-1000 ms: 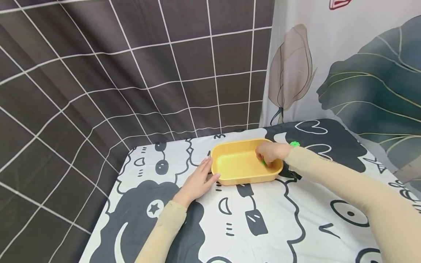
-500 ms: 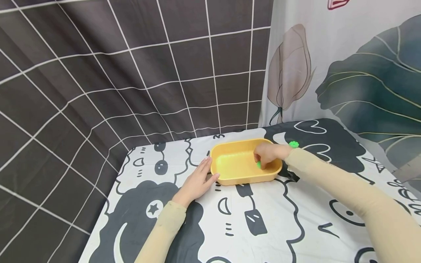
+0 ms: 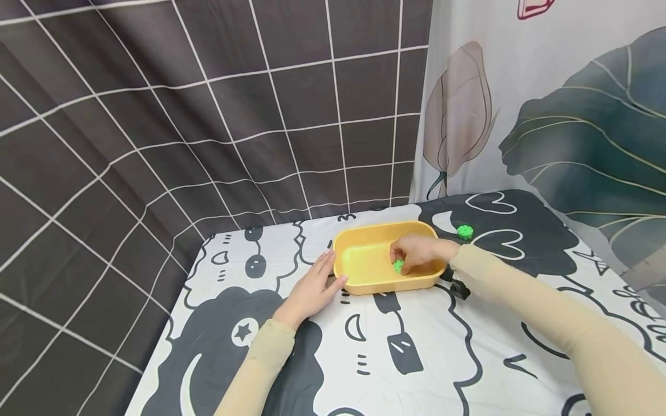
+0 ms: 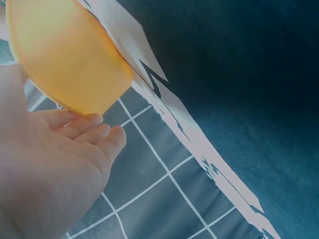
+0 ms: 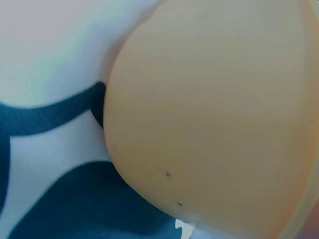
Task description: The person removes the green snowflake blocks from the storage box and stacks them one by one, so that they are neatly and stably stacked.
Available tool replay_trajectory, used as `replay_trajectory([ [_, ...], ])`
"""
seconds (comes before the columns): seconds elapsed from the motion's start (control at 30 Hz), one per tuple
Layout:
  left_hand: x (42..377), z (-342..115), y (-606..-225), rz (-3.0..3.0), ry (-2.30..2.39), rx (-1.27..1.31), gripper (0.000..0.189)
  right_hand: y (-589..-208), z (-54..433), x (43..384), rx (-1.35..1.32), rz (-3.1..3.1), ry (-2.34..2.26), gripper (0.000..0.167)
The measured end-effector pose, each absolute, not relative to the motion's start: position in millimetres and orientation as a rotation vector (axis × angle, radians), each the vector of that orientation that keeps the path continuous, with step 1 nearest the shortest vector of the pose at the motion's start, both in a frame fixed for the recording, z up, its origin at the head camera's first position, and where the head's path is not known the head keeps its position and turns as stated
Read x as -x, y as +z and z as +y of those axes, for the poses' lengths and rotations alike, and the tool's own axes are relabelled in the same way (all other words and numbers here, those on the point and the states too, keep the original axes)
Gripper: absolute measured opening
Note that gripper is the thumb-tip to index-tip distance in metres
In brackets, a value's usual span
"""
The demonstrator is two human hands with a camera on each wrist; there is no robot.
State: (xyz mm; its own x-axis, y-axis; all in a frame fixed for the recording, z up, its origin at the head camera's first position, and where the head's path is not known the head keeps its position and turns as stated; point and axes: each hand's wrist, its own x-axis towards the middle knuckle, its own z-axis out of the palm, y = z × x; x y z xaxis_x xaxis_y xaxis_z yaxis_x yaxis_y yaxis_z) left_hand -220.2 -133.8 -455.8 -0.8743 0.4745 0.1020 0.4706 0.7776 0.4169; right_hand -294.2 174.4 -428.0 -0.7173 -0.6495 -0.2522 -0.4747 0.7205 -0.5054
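Observation:
A yellow oval plastic basin [image 3: 364,283] sits on the patterned cloth, its wall also showing in the left wrist view. My left hand [image 3: 309,292] rests against the basin's left end with fingers extended and thumb spread at the near corner. In the left wrist view the fingertips of the left hand [image 4: 65,159] lie along the basin's rim. My right hand [image 3: 416,251] reaches down inside the basin and pinches a small bright green piece [image 3: 398,266], partly covered by the fingers. The right wrist view is filled by the basin wall [image 5: 209,109]; the hand is out of it.
Behind the right wrist, a green round piece with a scalloped edge [image 3: 465,232] lies on the cloth [image 3: 364,341]. A small black object [image 3: 460,289] shows by the basin's right end. A dark gridded curtain [image 3: 291,98] and a floral curtain [image 3: 463,115] hang behind.
My right hand has moved left inside the basin with the green piece, which shows more now. The left hand and the basin have stayed put.

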Motion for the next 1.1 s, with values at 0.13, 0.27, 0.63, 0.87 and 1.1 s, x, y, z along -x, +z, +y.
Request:
replay_trajectory([
  [0.13, 219.6, -133.6, -456.1, 2.953, 0.694, -0.782, 0.079, -429.9, 174.7, 293.0, 0.859, 2.494, -0.652, 0.021],
  [0.27, 219.9, -133.6, -456.0, 2.955, 0.695, -0.778, 0.079, -432.6, 176.2, 293.2, 0.853, 2.483, -0.736, 0.018],
  [0.63, 218.9, -132.8, -455.3, 2.952, 0.694, -0.777, 0.078, -432.4, 183.4, 298.0, 0.839, 2.5, -0.927, 0.011],
  [0.87, 217.5, -133.6, -453.4, 2.955, 0.688, -0.768, 0.078, -422.8, 188.4, 303.4, 0.723, 2.551, -1.087, 0.016],
  [1.1, 217.9, -133.2, -453.9, 2.954, 0.675, -0.758, 0.077, -415.7, 198.7, 305.6, 0.628, 2.54, -1.216, 0.017],
])
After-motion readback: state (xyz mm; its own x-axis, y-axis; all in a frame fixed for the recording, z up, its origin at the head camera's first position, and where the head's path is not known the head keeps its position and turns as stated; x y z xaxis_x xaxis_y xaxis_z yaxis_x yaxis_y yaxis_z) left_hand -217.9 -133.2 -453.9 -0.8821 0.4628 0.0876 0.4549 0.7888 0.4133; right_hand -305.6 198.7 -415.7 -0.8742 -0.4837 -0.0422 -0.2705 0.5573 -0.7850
